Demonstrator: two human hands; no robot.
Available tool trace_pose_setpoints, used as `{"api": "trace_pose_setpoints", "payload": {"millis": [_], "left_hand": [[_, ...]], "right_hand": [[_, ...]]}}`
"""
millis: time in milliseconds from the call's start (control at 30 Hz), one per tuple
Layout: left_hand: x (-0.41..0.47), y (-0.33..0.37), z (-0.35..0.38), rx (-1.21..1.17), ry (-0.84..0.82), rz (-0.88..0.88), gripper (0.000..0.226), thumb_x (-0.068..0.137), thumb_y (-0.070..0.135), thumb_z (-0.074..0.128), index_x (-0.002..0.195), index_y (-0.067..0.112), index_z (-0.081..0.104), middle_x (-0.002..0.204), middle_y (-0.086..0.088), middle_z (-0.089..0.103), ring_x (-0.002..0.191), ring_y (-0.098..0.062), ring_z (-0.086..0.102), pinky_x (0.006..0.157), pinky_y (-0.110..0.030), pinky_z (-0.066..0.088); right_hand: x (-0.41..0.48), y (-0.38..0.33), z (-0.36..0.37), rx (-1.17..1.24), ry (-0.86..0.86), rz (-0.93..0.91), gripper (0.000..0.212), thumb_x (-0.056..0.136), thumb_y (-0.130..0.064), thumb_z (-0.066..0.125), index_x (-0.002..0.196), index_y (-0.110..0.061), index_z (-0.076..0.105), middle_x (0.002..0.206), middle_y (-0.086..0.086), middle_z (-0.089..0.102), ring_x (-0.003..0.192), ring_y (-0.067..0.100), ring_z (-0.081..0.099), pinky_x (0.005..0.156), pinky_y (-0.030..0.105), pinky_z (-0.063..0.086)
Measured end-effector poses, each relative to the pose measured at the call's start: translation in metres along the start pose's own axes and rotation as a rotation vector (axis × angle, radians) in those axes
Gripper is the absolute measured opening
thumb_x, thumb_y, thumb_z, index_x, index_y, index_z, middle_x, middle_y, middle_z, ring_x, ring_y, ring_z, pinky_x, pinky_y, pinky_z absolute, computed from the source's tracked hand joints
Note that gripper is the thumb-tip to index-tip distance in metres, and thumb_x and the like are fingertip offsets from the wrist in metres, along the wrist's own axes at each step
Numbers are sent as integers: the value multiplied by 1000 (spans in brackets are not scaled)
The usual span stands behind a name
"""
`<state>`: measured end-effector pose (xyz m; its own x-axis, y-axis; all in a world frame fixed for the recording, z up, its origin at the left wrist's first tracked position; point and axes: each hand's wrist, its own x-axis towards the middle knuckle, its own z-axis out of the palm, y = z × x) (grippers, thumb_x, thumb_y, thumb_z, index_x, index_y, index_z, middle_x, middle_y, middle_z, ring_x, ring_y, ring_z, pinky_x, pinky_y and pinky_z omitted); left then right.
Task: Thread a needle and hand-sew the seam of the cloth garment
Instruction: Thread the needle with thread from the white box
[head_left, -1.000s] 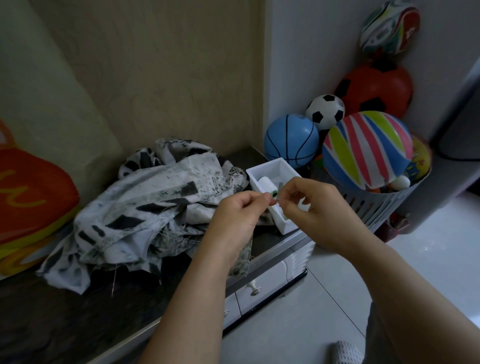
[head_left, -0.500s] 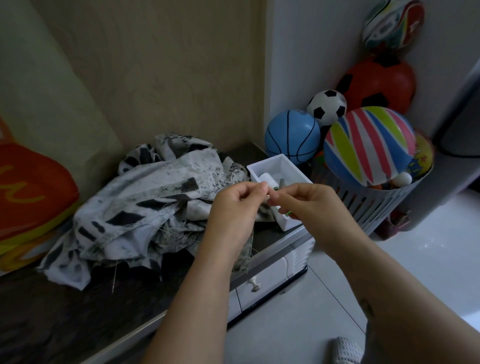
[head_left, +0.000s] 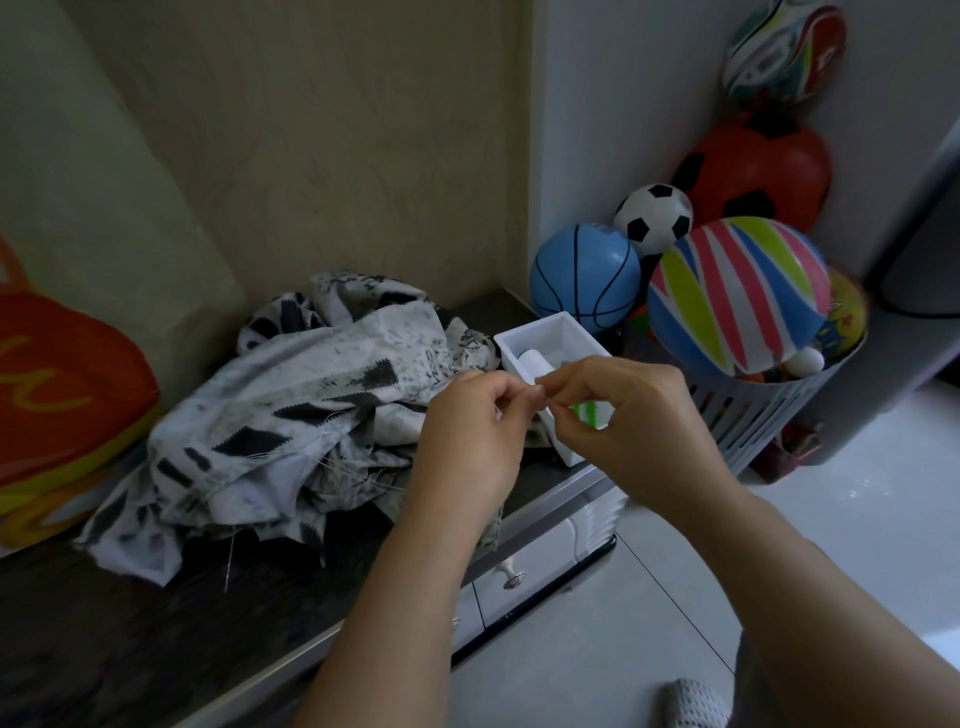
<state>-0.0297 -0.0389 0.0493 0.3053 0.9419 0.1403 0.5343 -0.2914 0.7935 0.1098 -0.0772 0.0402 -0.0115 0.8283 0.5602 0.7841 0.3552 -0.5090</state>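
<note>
Here, the left hand (head_left: 467, 436) and the right hand (head_left: 631, 415) meet, fingers curled, pinching a tiny item (head_left: 541, 398) too small to identify. Behind them, partly hidden, the cloth garment (head_left: 311, 410) lies crumpled on the dark counter (head_left: 130, 644), beside a white box (head_left: 553, 331).

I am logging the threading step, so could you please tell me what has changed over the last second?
Hardly anything. The left hand and right hand remain pinched tip to tip before the white box; nothing was picked up or released. The green piece now shows lower under the right hand. The cloth has not moved.
</note>
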Motion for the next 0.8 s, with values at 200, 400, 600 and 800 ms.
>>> {"api": "trace_pose_setpoints", "payload": {"millis": [200, 400, 600, 800], "left_hand": [[-3, 3, 4, 224, 166, 200, 20, 96, 28, 55, 88, 15, 67, 84, 10, 45, 66, -5, 45, 56, -14, 36], [-3, 4, 10, 165, 275, 282, 16, 94, 21, 60, 84, 12, 68, 85, 8, 50, 69, -6, 50, 57, -10, 39], [-2, 6, 5, -345, 28, -43, 19, 96, 29, 54, 87, 21, 69, 79, 13, 66, 73, 2, 60, 60, -6, 43], [1, 6, 2, -812, -184, -369, 23, 95, 24, 54, 76, 18, 66, 59, 5, 42, 43, -3, 30, 42, -16, 26]], "right_hand": [[1, 0, 3, 58, 21, 159, 6, 77, -6, 73, 78, -12, 72, 81, -24, 60, 69, -12, 60, 73, 1, 46], [1, -11, 5, 236, 52, 403, 15, 80, -12, 72, 71, -23, 65, 72, -16, 65, 69, -1, 65, 66, 5, 49], [7, -12, -7, 729, -42, 658, 6, 81, -9, 69, 75, -8, 68, 74, 5, 73, 72, 14, 70, 69, 18, 55], [8, -7, -11, 975, -179, 820, 8, 84, -9, 60, 78, -5, 65, 75, 8, 66, 70, 11, 63, 68, 19, 55]]}}
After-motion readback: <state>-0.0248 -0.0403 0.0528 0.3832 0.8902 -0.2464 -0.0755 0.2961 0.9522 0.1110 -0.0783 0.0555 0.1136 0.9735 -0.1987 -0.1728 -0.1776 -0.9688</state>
